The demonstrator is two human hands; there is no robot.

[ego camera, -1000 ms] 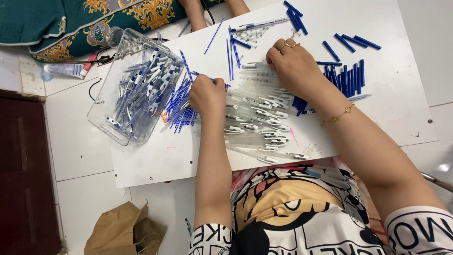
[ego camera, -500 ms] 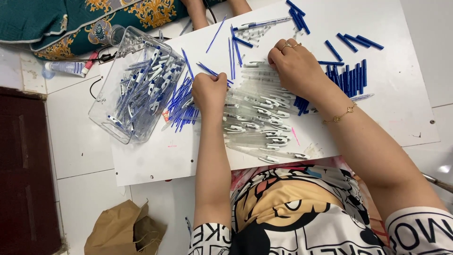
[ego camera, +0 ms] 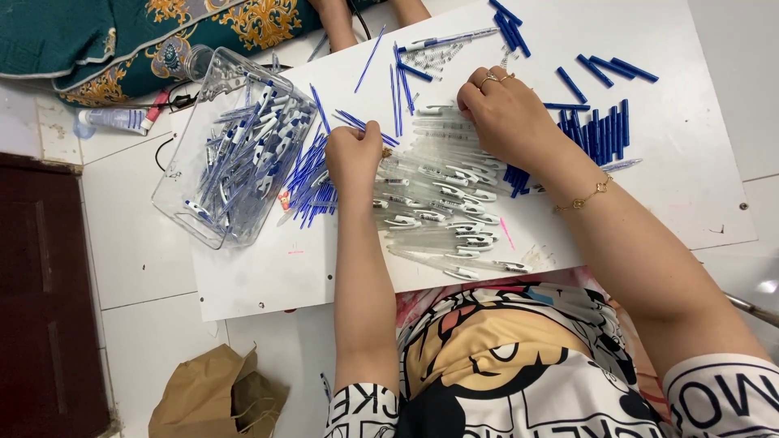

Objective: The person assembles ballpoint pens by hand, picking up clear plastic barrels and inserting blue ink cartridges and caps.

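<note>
Bare board [ego camera: 690, 186] rightward (clear bin [ego camera: 231, 154] blocking left)

1. White rectangular board [ego camera: 665, 195] laid flat on a pale tiled floor [ego camera: 138, 259], tilted slightly against the tile lines.
2. At the board's left edge: clear plastic rectangular box [ego camera: 182, 207] holding assembled blue-and-white pens, partly overhanging the edge.
3. Just right of the box: loose heap of thin blue ink refills [ego camera: 312, 182].
4. At the board's middle, toward the near edge: pile of clear plastic pen barrels [ego camera: 442, 207].
5. Toward the far right corner: scattered dark blue pen caps [ego camera: 604, 130].
6. On the floor beyond the near left corner: crumpled brown paper bag [ego camera: 215, 397].
</note>
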